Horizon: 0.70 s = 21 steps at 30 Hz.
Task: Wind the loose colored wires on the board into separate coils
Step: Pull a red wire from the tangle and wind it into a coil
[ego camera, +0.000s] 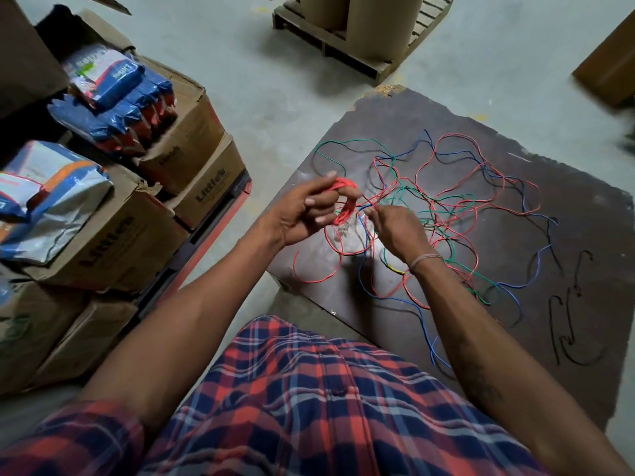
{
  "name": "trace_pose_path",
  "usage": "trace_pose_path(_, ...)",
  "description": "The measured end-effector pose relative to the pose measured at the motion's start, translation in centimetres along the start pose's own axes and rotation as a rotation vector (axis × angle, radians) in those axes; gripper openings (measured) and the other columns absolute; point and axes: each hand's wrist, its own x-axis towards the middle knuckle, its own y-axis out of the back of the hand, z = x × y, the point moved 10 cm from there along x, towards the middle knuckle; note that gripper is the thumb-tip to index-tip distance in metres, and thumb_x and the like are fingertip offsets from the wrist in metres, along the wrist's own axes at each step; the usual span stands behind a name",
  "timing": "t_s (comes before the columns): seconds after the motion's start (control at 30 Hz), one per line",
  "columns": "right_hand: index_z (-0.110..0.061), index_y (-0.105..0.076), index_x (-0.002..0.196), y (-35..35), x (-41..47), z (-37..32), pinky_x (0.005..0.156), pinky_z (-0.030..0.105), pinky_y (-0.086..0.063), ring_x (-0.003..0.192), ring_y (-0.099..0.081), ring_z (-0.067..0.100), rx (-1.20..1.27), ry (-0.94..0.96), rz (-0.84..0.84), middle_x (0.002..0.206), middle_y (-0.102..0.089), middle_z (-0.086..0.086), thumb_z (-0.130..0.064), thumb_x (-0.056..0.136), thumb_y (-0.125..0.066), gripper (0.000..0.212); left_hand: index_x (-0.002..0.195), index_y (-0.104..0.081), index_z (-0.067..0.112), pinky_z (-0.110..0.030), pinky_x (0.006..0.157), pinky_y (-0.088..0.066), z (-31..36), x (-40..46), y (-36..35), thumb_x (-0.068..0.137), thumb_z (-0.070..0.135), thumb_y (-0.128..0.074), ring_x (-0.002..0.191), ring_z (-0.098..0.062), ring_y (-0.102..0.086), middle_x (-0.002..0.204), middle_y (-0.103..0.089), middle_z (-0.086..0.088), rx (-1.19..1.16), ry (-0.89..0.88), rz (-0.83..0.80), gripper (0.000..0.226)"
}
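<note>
The dark brown flat board lies on the grey floor, and its near edge runs just under the person's arms. Its far corner is chipped. There is bare board to the right of the fingers, past the wires. To the left of the fingers the board ends, then a strip of floor, then stacked brown cardboard boxes with blue packets on top.

The right wrist hides part of the tangle. The fingertips of the right hand are small and turned away, so it is hard to see them well. The wires cross so much that no one wire can be followed.

The left hand is curled round a small coil of red wire, wound over its fingers. The right hand pinches a red strand just beside that coil. The loose tangle of red, green, blue and black wires lies on the board, beyond and to the right of both hands.
</note>
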Motion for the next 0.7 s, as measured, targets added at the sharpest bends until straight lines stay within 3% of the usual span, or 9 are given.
trace_pose_path(0.1,-0.003,-0.066,0.098,-1.9,-0.7,-1.6,0.073,0.045,-0.046,0.096,-0.064,0.046,0.047,0.010,-0.077,0.101,-0.070,0.028,-0.034,0.107,-0.048,0.037,0.112,-0.067,-0.011,-0.019,0.047,-0.043,1.8,1.0,0.0,0.109,0.029,-0.035,0.035,-0.009,-0.022,0.047,-0.033,0.006,-0.306,-0.154,-0.011,0.051)
trace_pose_path(0.17,-0.003,-0.065,0.107,-3.1,-1.5,-2.4,0.077,0.046,-0.051,0.100,-0.065,0.046,0.083,0.028,-0.138,0.107,-0.070,0.027,-0.025,0.103,-0.053,0.025,0.110,-0.071,-0.008,-0.021,0.061,-0.054,3.0,1.8,1.1,0.107,0.031,-0.039,0.042,-0.005,-0.046,0.068,-0.059,0.004,-0.405,-0.264,0.058,0.050)
trace_pose_path(0.23,-0.006,-0.065,0.111,-3.7,-2.4,-2.8,0.076,0.048,-0.054,0.100,-0.066,0.046,0.092,0.043,-0.175,0.108,-0.071,0.025,-0.019,0.099,-0.054,0.021,0.115,-0.070,-0.004,-0.025,0.084,-0.058,4.2,2.7,1.9,0.111,0.032,-0.029,0.077,-0.010,-0.070,0.108,-0.074,-0.007,-0.362,-0.368,0.121,0.054)
trace_pose_path(0.27,-0.007,-0.064,0.110,-3.7,-2.8,-2.9,0.073,0.048,-0.054,0.097,-0.066,0.046,0.082,0.046,-0.173,0.106,-0.072,0.024,-0.018,0.098,-0.054,0.019,0.121,-0.064,-0.005,-0.027,0.093,-0.055,4.7,3.2,2.4,0.112,0.031,-0.025,0.096,-0.014,-0.071,0.123,-0.072,-0.010,-0.305,-0.410,0.176,0.054)
trace_pose_path(0.37,-0.010,-0.060,0.100,-2.6,-3.4,-2.9,0.065,0.046,-0.050,0.090,-0.062,0.045,0.070,0.053,-0.101,0.096,-0.069,0.021,-0.016,0.097,-0.055,0.009,0.135,-0.048,-0.012,-0.024,0.095,-0.051,4.5,4.6,5.0,0.113,0.027,-0.023,0.112,-0.021,-0.067,0.138,-0.060,-0.025,0.023,-0.439,0.469,0.052)
trace_pose_path(0.47,-0.011,-0.057,0.091,-0.9,-3.3,-2.6,0.061,0.045,-0.046,0.087,-0.060,0.044,0.096,0.069,-0.029,0.089,-0.065,0.019,-0.015,0.095,-0.056,0.007,0.130,-0.046,-0.002,-0.035,0.104,-0.049,3.0,4.9,5.7,0.108,0.045,-0.031,0.119,-0.024,-0.065,0.131,-0.064,-0.019,0.627,-0.309,0.604,0.054)
trace_pose_path(0.57,-0.010,-0.063,0.092,0.4,-2.6,-1.3,0.063,0.041,-0.040,0.092,-0.060,0.041,0.060,0.050,-0.004,0.092,-0.066,0.017,-0.012,0.092,-0.056,0.007,0.119,-0.039,0.003,-0.045,0.100,-0.046,0.7,5.0,5.5,0.105,0.054,-0.036,0.114,-0.035,-0.064,0.118,-0.065,-0.024,1.366,-0.083,0.508,0.053)
trace_pose_path(0.7,-0.009,-0.070,0.096,1.5,-1.4,1.0,0.070,0.040,-0.043,0.094,-0.062,0.039,0.116,0.032,-0.013,0.095,-0.071,0.016,-0.007,0.085,-0.063,0.014,0.098,-0.037,0.009,-0.047,0.074,-0.044,-1.9,4.4,5.2,0.092,0.063,-0.060,0.088,-0.039,-0.057,0.089,-0.053,-0.015,1.745,0.051,0.207,0.059)
